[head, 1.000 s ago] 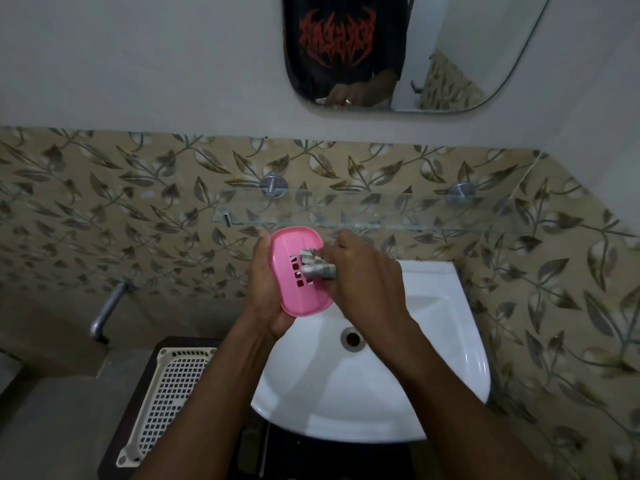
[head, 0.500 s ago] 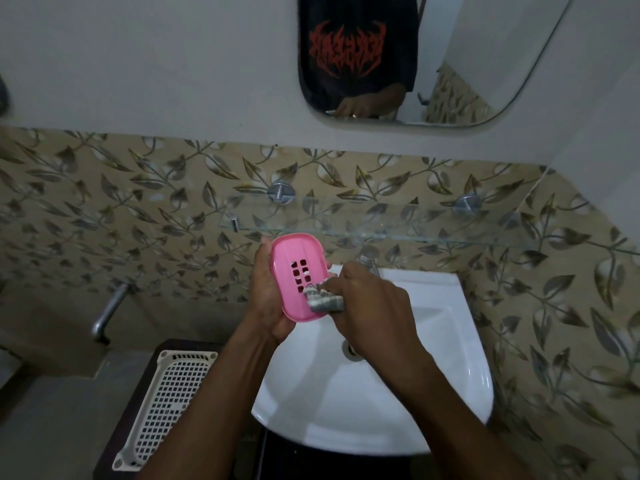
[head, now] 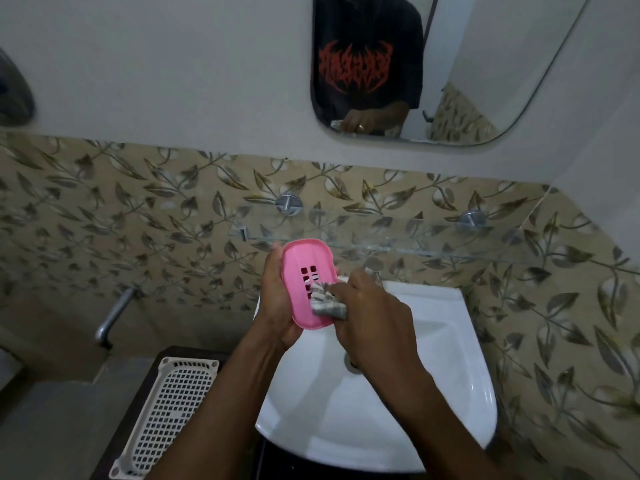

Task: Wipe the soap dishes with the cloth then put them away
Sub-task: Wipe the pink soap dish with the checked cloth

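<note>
Curled round the long left edge of the pink soap dish, the left hand cradled it from behind, its grip closed on the rim and the slotted face tilted up toward the camera. The right hand had its grip pinched on a bunched checked cloth, pressing it to the dish's lower right part, over the lowest drain slots. Dish and cloth were held in the air over the back of the white basin, not touching it.

The dish looked light, thin and stiff, probably slick if damp, so the long edges seemed the safest hold, with wiping pressure backed by the palm behind. The cloth was soft enough to work into the slots.

The dish's top end sat near the front edge of the glass shelf, leaving little room upward. Open room lay below over the basin and to the lower left, where a white mesh tray rested on the dark worktop, well apart.
</note>
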A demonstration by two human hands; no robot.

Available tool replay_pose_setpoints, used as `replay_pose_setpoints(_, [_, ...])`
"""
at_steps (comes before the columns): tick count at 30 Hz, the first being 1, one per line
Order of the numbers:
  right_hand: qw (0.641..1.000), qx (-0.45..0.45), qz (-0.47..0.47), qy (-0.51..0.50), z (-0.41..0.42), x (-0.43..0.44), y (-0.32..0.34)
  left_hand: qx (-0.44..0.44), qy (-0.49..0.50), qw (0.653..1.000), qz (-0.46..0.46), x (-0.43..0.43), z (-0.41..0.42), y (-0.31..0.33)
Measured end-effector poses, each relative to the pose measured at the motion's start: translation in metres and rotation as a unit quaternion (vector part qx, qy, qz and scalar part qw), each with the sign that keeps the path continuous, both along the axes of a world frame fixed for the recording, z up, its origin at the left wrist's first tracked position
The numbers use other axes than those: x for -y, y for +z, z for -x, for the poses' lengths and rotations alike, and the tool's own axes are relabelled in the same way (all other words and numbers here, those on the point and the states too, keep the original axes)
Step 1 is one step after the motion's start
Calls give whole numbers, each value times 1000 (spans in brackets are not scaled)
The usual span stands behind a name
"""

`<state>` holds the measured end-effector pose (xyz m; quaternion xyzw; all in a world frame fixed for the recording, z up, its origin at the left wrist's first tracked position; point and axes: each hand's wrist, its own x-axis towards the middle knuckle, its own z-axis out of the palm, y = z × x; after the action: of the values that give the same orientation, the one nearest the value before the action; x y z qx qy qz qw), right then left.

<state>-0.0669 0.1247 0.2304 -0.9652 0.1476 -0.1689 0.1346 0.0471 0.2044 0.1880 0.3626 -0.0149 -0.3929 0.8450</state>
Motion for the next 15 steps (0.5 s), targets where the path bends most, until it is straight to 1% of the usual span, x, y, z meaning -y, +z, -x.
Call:
replay_pose_setpoints(1, [1000, -7, 0, -11, 3, -2, -1, -4, 6, 1000, -7, -1, 1, 0])
replay_pose_setpoints(3, [998, 2, -31, -53, 0, 1, 2, -13, 2, 1000, -6, 0, 5, -3])
replay_pose_setpoints(5, [992, 29, -59, -105, -11, 6, 9, 18, 14, 999, -30, 5, 11, -8])
replay_pose_setpoints(7, [989, 51, -48, -130, -22, 7, 18, 77, 45, 993, -74, 12, 17, -9])
replay_pose_setpoints(10, [989, 86, -36, -114, -29, -7, 25, 113, 67, 988, -86, 17, 24, -4])
replay_pose_setpoints(13, [990, 124, -21, -59, -26, -27, 21, 85, 77, 991, -66, 15, 27, -4])
replay_pose_setpoints(15, [992, 116, -28, -33, -22, -29, 14, 70, 77, 993, -48, 11, 25, -2])
